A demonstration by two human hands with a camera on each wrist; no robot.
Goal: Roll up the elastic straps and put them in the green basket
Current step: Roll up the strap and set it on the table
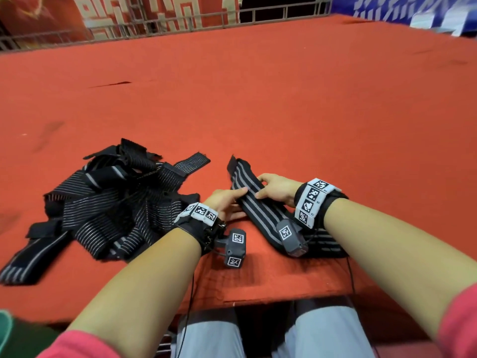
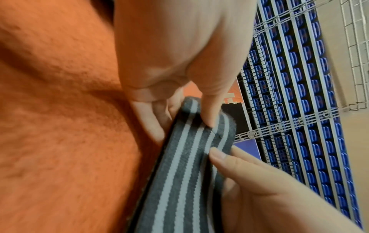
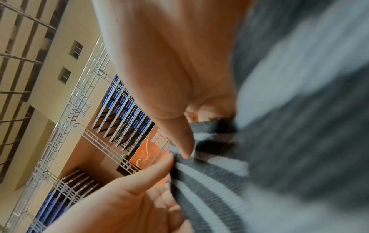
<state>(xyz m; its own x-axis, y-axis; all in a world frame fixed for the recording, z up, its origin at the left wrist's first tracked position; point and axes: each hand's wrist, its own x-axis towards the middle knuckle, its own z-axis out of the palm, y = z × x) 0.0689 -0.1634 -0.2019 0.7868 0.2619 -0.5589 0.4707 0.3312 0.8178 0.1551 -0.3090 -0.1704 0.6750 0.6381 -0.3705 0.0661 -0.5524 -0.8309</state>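
A black elastic strap with grey stripes (image 1: 260, 215) lies slanted on the red table, near its front edge. My left hand (image 1: 232, 200) pinches its left edge, thumb on top and fingers under it. My right hand (image 1: 262, 187) pinches the opposite edge, just across from the left hand. In the left wrist view the left thumb (image 2: 209, 110) presses the strap (image 2: 179, 173), and the right hand's fingers (image 2: 239, 165) touch its side. The right wrist view shows the strap (image 3: 219, 181) blurred between both hands. A sliver of the green basket (image 1: 5, 329) shows at the bottom left corner.
A loose heap of black striped straps (image 1: 103, 202) lies left of my hands. Another strap (image 1: 325, 244) lies under my right wrist. The red cloth table (image 1: 284, 99) stretches far ahead, with a metal railing (image 1: 154, 29) behind it. My knees are below the front edge.
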